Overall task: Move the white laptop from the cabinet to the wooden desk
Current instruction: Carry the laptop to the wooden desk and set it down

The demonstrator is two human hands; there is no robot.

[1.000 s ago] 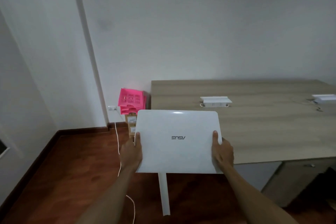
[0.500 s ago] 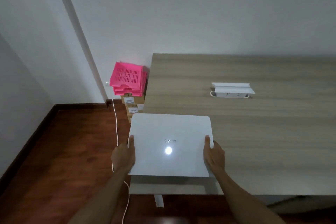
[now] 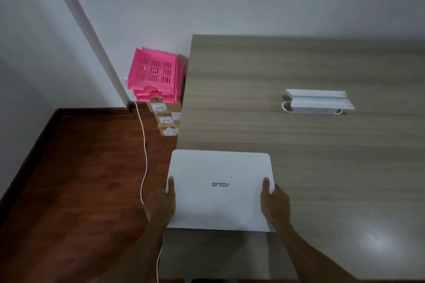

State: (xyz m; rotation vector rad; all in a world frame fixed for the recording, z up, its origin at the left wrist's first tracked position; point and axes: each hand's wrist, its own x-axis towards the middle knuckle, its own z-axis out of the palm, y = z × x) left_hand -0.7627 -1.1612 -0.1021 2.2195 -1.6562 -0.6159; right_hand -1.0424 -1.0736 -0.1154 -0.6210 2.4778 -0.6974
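The closed white laptop point(image 3: 220, 190), lid up with its logo facing away from me, is held flat over the near left corner of the wooden desk point(image 3: 299, 145). My left hand point(image 3: 161, 202) grips its left edge, thumb on the lid. My right hand point(image 3: 274, 204) grips its right edge the same way. A shadow lies on the desk under the laptop's near edge; I cannot tell whether the laptop touches the desk. The cabinet is out of view.
A white cable box with a raised lid point(image 3: 317, 101) sits on the desk further back on the right. Left of the desk, pink plastic trays point(image 3: 154, 76) are stacked on cardboard boxes point(image 3: 166, 119) by the wall. A white cable point(image 3: 145, 156) runs down across the dark wooden floor.
I have come closer to the desk and the view has tipped down. The laptop, held in both hands throughout, has gone from in front of the desk edge to over its near left corner.
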